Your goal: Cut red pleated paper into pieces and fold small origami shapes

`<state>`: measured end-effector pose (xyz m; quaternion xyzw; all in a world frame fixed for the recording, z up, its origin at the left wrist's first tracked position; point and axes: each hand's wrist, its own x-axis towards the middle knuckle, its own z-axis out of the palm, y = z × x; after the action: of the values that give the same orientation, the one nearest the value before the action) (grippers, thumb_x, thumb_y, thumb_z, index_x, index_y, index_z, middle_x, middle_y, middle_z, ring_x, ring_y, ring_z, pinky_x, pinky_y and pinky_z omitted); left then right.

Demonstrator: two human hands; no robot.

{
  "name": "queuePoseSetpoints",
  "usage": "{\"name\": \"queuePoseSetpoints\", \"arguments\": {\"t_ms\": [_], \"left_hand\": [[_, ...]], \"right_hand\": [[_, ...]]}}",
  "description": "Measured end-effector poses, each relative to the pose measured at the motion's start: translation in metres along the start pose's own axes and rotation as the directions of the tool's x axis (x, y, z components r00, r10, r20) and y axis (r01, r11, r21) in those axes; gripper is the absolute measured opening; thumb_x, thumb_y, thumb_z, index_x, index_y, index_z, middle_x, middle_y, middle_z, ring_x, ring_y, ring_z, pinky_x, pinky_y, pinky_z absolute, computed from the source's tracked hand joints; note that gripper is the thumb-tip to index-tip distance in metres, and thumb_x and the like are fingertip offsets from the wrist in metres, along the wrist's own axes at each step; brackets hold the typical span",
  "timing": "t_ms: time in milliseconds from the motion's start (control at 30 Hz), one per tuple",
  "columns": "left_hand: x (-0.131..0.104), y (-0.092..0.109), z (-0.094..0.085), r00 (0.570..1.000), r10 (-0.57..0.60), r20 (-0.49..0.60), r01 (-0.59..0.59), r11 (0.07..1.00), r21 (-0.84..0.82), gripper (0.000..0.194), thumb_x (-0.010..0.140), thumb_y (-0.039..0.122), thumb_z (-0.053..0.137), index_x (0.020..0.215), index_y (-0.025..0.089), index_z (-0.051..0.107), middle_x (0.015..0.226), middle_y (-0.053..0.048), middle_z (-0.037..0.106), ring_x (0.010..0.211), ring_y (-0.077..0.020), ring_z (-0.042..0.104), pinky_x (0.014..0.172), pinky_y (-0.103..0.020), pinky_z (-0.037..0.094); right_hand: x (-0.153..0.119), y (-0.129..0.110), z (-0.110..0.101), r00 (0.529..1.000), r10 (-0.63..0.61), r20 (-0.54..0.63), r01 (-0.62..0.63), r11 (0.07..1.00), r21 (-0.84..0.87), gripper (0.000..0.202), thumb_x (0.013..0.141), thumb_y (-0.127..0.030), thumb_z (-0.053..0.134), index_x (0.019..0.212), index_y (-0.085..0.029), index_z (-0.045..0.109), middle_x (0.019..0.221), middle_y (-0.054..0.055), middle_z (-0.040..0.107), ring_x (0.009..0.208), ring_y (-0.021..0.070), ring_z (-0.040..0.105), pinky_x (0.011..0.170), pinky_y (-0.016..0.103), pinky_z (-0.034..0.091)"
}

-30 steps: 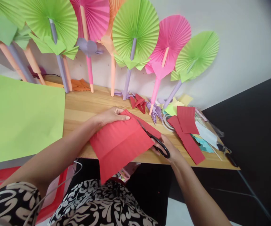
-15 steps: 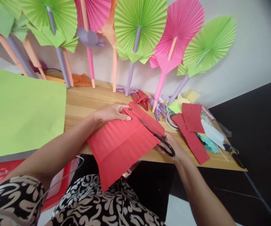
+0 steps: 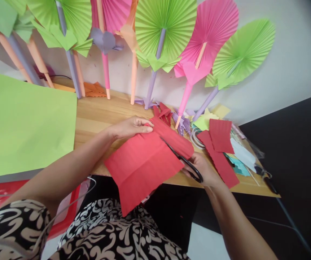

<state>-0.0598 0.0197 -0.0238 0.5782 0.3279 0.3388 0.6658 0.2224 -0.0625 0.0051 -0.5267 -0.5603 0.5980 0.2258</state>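
Observation:
A creased sheet of red paper (image 3: pixel 144 159) is held up over the front edge of the wooden table. My left hand (image 3: pixel 132 127) pinches its upper left part between thumb and fingers. The black-handled scissors (image 3: pixel 181 157) are in my right hand (image 3: pixel 198 168), with the blades in a long cut between the large piece and a narrow strip (image 3: pixel 175 139) on the upper right. Part of my right hand is hidden behind the paper and the scissors' handle.
Green paper (image 3: pixel 28 122) covers the table's left side. Paper fans on rolled sticks, such as a green one (image 3: pixel 166 29), lean along the wall. Cut red pieces (image 3: pixel 220 135), a tape roll (image 3: pixel 197 139) and paper scraps lie at the right. A red tray (image 3: pixel 71 213) is below left.
The cut between the strip and the large piece looks wider. The scissors and my right hand have shifted slightly right. The view has also moved slightly.

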Motion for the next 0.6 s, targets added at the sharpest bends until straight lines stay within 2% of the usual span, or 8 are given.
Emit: {"name": "queuePoseSetpoints", "arguments": {"t_ms": [133, 200, 233, 300, 367, 433, 533, 600], "left_hand": [[0.002, 0.001, -0.001, 0.997, 0.040, -0.059, -0.034, 0.995, 0.091, 0.029, 0.076, 0.044, 0.080, 0.081, 0.015, 0.075, 0.078, -0.001, 0.071, 0.070, -0.0114, 0.062, 0.071, -0.025, 0.051], [0.002, 0.002, -0.001, 0.996, 0.064, -0.059, -0.058, 0.993, 0.101, 0.029, 0.074, 0.043, 0.081, 0.078, 0.015, 0.075, 0.074, -0.001, 0.070, 0.069, -0.0111, 0.060, 0.070, -0.025, 0.050], [0.003, 0.002, 0.000, 0.996, 0.072, -0.054, -0.066, 0.992, 0.106, 0.029, 0.073, 0.043, 0.081, 0.076, 0.015, 0.074, 0.073, 0.000, 0.069, 0.068, -0.0108, 0.059, 0.069, -0.025, 0.049], [0.003, 0.004, 0.000, 0.996, 0.083, -0.035, -0.078, 0.990, 0.118, 0.029, 0.073, 0.043, 0.081, 0.072, 0.015, 0.073, 0.070, 0.001, 0.067, 0.067, -0.0096, 0.057, 0.068, -0.024, 0.047], [0.003, 0.005, 0.001, 0.996, 0.091, -0.009, -0.089, 0.988, 0.130, 0.029, 0.074, 0.041, 0.080, 0.069, 0.015, 0.071, 0.067, 0.003, 0.063, 0.065, -0.0081, 0.054, 0.067, -0.023, 0.045], [0.002, 0.006, 0.001, 0.995, 0.097, 0.010, -0.097, 0.985, 0.145, 0.028, 0.075, 0.039, 0.079, 0.066, 0.015, 0.069, 0.066, 0.004, 0.061, 0.064, -0.0075, 0.052, 0.067, -0.022, 0.044], [0.002, 0.008, 0.002, 0.996, 0.086, 0.004, -0.085, 0.984, 0.157, 0.026, 0.075, 0.037, 0.079, 0.068, 0.014, 0.069, 0.066, 0.003, 0.061, 0.065, -0.0081, 0.052, 0.067, -0.023, 0.044], [0.002, 0.008, 0.002, 0.997, 0.074, -0.007, -0.072, 0.985, 0.155, 0.025, 0.075, 0.037, 0.079, 0.070, 0.014, 0.070, 0.067, 0.003, 0.062, 0.064, -0.0082, 0.052, 0.066, -0.023, 0.043]], "right_hand": [[0.000, 0.004, -0.006, 0.999, -0.034, 0.014, 0.035, 0.997, -0.075, 0.041, 0.069, -0.050, 0.083, 0.067, -0.021, 0.055, 0.044, -0.008, 0.042, 0.037, 0.0065, 0.033, 0.039, 0.022, 0.025], [0.000, 0.006, -0.010, 0.996, -0.085, 0.013, 0.086, 0.981, -0.171, 0.036, 0.075, -0.050, 0.079, 0.067, -0.021, 0.059, 0.047, -0.005, 0.048, 0.041, 0.0104, 0.043, 0.042, 0.024, 0.035], [0.000, 0.008, -0.013, 0.991, -0.131, 0.006, 0.129, 0.967, -0.221, 0.032, 0.078, -0.049, 0.078, 0.071, -0.021, 0.063, 0.051, -0.003, 0.053, 0.048, 0.0143, 0.053, 0.048, 0.026, 0.044], [0.001, 0.010, -0.016, 0.975, -0.223, -0.003, 0.213, 0.934, -0.286, 0.027, 0.081, -0.048, 0.076, 0.087, -0.022, 0.072, 0.068, 0.002, 0.069, 0.080, 0.0243, 0.070, 0.075, 0.033, 0.057], [0.002, 0.011, -0.019, 0.964, -0.264, 0.007, 0.255, 0.924, -0.284, 0.037, 0.081, -0.048, 0.077, 0.109, -0.025, 0.073, 0.096, 0.006, 0.077, 0.116, 0.0300, 0.066, 0.103, 0.039, 0.051], [0.003, 0.010, -0.020, 0.969, -0.246, 0.036, 0.247, 0.936, -0.251, 0.047, 0.082, -0.049, 0.076, 0.123, -0.027, 0.070, 0.117, 0.006, 0.075, 0.132, 0.0306, 0.057, 0.114, 0.041, 0.043], [0.004, 0.007, -0.020, 0.971, -0.231, 0.067, 0.240, 0.939, -0.244, 0.052, 0.082, -0.050, 0.076, 0.127, -0.028, 0.068, 0.121, 0.006, 0.074, 0.134, 0.0308, 0.056, 0.114, 0.041, 0.043], [0.005, 0.004, -0.019, 0.970, -0.231, 0.070, 0.241, 0.934, -0.264, 0.049, 0.082, -0.053, 0.075, 0.123, -0.027, 0.070, 0.107, 0.006, 0.077, 0.124, 0.0310, 0.062, 0.107, 0.041, 0.049]]}}
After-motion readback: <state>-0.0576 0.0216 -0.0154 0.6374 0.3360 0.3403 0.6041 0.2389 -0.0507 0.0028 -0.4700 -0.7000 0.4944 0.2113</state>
